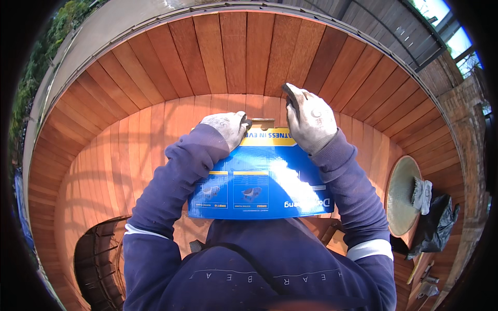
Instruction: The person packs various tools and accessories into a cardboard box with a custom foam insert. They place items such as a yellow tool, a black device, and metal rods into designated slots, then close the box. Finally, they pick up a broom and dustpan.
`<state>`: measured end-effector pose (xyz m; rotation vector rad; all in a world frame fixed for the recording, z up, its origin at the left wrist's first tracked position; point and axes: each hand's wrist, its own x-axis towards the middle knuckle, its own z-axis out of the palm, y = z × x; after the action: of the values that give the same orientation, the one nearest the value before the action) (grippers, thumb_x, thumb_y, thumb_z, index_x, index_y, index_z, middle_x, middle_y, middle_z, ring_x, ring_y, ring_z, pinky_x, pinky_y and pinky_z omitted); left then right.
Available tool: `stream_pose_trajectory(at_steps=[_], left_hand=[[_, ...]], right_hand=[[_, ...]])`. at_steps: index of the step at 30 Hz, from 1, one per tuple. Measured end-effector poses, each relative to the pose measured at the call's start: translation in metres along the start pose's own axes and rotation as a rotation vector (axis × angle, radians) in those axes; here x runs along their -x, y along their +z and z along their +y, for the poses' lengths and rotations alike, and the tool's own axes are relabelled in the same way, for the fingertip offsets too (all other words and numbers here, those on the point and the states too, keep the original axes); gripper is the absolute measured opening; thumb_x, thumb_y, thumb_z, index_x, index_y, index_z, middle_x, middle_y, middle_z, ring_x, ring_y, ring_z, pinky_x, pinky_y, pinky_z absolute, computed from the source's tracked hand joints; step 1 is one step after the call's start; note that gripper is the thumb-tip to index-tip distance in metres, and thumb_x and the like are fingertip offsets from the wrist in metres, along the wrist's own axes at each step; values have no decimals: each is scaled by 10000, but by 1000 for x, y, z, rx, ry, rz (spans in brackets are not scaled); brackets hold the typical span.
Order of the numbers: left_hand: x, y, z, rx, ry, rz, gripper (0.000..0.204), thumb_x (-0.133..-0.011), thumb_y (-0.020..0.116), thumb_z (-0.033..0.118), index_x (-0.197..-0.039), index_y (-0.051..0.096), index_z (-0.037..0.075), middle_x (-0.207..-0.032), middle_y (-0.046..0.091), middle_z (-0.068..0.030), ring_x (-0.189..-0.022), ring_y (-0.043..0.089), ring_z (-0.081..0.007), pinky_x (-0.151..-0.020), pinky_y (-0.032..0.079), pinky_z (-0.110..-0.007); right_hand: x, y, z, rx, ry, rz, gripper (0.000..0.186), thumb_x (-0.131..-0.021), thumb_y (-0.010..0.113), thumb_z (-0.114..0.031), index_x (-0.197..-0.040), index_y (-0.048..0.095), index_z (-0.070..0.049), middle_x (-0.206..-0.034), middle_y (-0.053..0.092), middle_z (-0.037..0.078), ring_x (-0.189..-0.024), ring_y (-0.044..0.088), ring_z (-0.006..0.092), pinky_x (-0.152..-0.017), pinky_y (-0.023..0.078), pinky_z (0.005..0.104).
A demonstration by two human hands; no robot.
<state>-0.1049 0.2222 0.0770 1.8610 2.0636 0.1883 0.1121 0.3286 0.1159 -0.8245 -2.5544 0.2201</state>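
Note:
A blue cardboard box [249, 158] with a yellow band along its far edge lies in front of my body, its printing upside down to me. A brown cardboard flap [263, 123] sticks up at that far edge. My left hand [227, 127], in a whitish work glove with a dark palm, is closed at the box's far left corner, its fingertips beside the flap. My right hand [313, 116], gloved alike, is at the far right corner. Its fingers stretch forward past the edge, apart from the thumb. Bright glare covers part of the box top.
Reddish wooden planks [233, 52] surround me. To the right lies a conical hat [402, 199] with a grey glove [422, 195] on it, beside a black plastic bag [436, 228]. Small metal tools [428, 286] lie at lower right. A dark, round, ribbed hollow [101, 254] is at lower left.

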Motion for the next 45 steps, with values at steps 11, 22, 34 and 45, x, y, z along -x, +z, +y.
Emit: stream_pose_trajectory(at_steps=[11, 22, 34, 45], left_hand=[[1, -7, -1, 152, 88, 22, 371, -1067, 460, 340, -1256, 654, 86, -1128, 722, -188, -1075, 670, -383, -933, 521, -452], [-14, -4, -8, 184, 160, 6, 316, -1027, 534, 338, -1120, 734, 113, -1078, 737, -147, -1018, 686, -332, -912, 533, -429], [-17, -13, -9, 308, 153, -48, 297, -1008, 605, 294, -1149, 760, 84, -1058, 758, -131, -946, 713, -262, -855, 550, -370], [-28, -9, -30, 1250, -124, -292, 620, -1004, 546, 571, -1217, 712, 13, -1098, 746, -149, -903, 694, -169, -840, 553, -273]], right_hand=[[0, 46, 57, -403, 30, -492, 383, -1039, 531, -286, -1324, 628, -49, -1129, 730, 142, -1057, 693, 307, -990, 531, 393], [-14, 37, 18, -430, 254, -550, 231, -987, 645, -171, -1162, 764, -80, -1107, 769, 123, -978, 716, 259, -913, 544, 370], [-18, 36, 32, -628, 275, -599, 221, -980, 653, -129, -1141, 776, -42, -1037, 778, 122, -867, 724, 194, -803, 580, 311], [-20, 28, 20, -455, 270, -654, 315, -1036, 586, -240, -1235, 737, -48, -1100, 757, 166, -905, 716, 250, -858, 574, 336]])
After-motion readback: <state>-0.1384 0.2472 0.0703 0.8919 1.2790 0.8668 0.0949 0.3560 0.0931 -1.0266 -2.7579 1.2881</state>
